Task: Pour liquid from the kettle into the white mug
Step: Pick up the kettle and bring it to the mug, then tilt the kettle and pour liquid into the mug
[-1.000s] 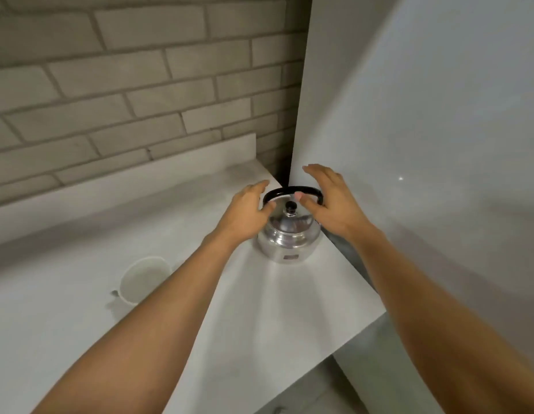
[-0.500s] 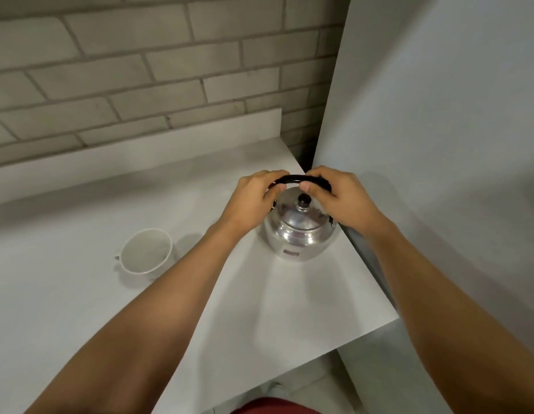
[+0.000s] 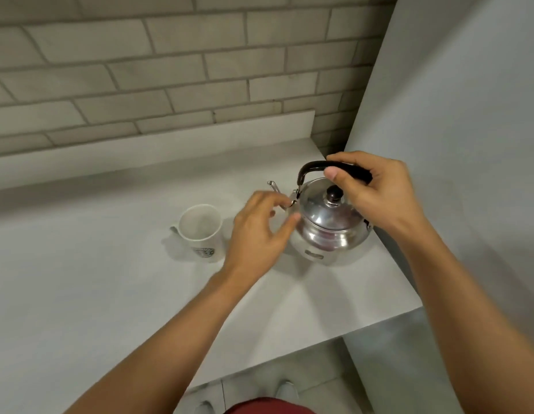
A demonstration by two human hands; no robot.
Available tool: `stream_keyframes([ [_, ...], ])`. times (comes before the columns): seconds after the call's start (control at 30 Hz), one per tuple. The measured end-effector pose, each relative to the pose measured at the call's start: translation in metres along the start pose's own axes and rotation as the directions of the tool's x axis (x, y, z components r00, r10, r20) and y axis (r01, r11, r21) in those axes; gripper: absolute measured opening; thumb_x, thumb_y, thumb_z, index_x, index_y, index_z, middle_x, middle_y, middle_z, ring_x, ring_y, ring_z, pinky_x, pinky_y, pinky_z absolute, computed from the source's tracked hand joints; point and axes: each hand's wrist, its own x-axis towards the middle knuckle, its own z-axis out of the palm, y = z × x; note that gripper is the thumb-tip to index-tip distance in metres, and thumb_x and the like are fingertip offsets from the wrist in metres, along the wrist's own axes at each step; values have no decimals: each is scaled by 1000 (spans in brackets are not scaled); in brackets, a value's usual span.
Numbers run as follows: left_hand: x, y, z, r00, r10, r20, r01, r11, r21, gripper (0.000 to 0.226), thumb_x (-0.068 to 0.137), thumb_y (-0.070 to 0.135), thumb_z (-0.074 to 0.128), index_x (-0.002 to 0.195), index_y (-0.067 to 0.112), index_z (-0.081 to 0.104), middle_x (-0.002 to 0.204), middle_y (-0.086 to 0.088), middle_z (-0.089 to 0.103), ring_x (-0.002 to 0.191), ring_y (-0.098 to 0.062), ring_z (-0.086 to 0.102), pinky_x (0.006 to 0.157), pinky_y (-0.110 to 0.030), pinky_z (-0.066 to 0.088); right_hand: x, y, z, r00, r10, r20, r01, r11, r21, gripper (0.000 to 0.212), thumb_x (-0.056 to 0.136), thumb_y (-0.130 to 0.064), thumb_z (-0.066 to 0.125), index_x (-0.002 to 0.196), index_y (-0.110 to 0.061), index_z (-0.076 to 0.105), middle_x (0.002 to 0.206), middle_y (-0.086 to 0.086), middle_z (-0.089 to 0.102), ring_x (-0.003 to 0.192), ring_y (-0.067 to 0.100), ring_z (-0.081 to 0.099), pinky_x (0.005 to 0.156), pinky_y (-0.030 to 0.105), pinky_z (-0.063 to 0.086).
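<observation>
A shiny steel kettle (image 3: pixel 325 228) with a black knob on its lid stands near the counter's right edge, spout pointing left. My right hand (image 3: pixel 376 192) is closed around its black handle from above. My left hand (image 3: pixel 259 231) hovers just left of the kettle body, fingers apart and curled, holding nothing; it hides the base of the spout. The white mug (image 3: pixel 201 231) stands upright on the counter left of my left hand, its inside looking empty, handle at the left, a dark logo on its front.
The pale counter (image 3: pixel 110 294) ends in a front edge near me and a right edge just past the kettle. A grey panel (image 3: pixel 454 144) rises at the right. A low backsplash and brick wall (image 3: pixel 170 70) close the far side.
My right hand has closed fully over the kettle handle. My left hand has let go of the handle and dropped to the left of the kettle. The view has shifted, showing the mug nearer the kettle.
</observation>
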Motion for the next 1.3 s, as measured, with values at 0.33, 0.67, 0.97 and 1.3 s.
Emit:
stream_keyframes([
  [0.33, -77, -16, -37, 955, 257, 150, -278, 950, 144, 58, 98, 34, 72, 149, 11, 56, 155, -12, 52, 141, -31, 52, 115, -44, 45, -42, -66, 27, 1000, 4, 21, -3, 997, -82, 35, 91, -53, 71, 117, -31, 80, 105, -19, 79, 98, 1, 73, 89, 36, 61],
  [0.67, -101, -31, -79, 953, 258, 161, -265, 964, 26, 71, 88, 35, 82, 149, 11, 55, 159, -10, 47, 140, -27, 50, 122, -20, 27, -61, -108, 57, 1000, 4, 22, -2, 995, -98, 26, 92, -44, 73, 113, -32, 80, 104, -25, 77, 101, -3, 72, 91, 25, 56],
  [0.97, -91, -49, -97, 957, 228, 180, -221, 974, -56, 70, 88, 39, 80, 150, 17, 55, 159, -3, 50, 141, -23, 52, 121, -17, 27, -36, -134, 79, 987, -24, 160, 68, 958, -277, 25, 94, -44, 72, 116, -35, 80, 98, -33, 69, 97, -18, 65, 85, 5, 47],
  [1.3, -82, -55, -76, 985, 171, 34, -166, 979, -121, 67, 88, 36, 81, 148, 14, 57, 154, -8, 54, 140, -24, 53, 119, -31, 41, 13, -151, 97, 938, -55, 342, 201, 889, -410, 22, 94, -45, 71, 112, -36, 81, 103, -26, 75, 94, -17, 60, 77, -2, 40],
])
